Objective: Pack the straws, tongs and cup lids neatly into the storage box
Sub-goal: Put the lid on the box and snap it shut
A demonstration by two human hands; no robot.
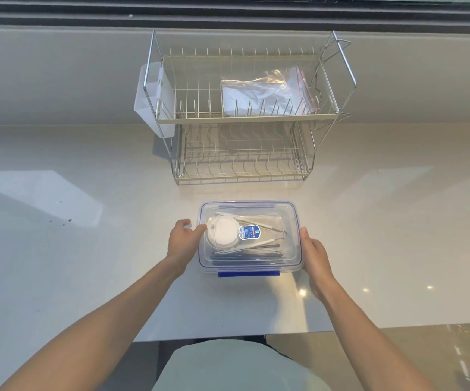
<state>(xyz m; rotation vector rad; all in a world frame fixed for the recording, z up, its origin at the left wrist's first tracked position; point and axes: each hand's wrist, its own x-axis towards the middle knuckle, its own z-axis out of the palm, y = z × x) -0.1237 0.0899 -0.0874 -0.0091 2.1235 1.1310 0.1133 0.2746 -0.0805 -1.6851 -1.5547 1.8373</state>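
On the counter (87, 277), open left hand (183, 241) and right hand (314, 256) flank the lidded storage box (291, 221); its blue label (248, 232) is unreadable.

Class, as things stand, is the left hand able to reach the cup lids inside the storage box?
Probably not: the left hand rests at the box's side, but the clear lid sits on the storage box over the cup lids.

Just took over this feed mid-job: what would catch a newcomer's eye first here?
The clear storage box with blue latches, lid on, sits centre on the white counter, with the left hand and right hand at its sides. Cup lids, tongs and dark straws show inside. Behind stands a two-tier wire dish rack holding a plastic bag.
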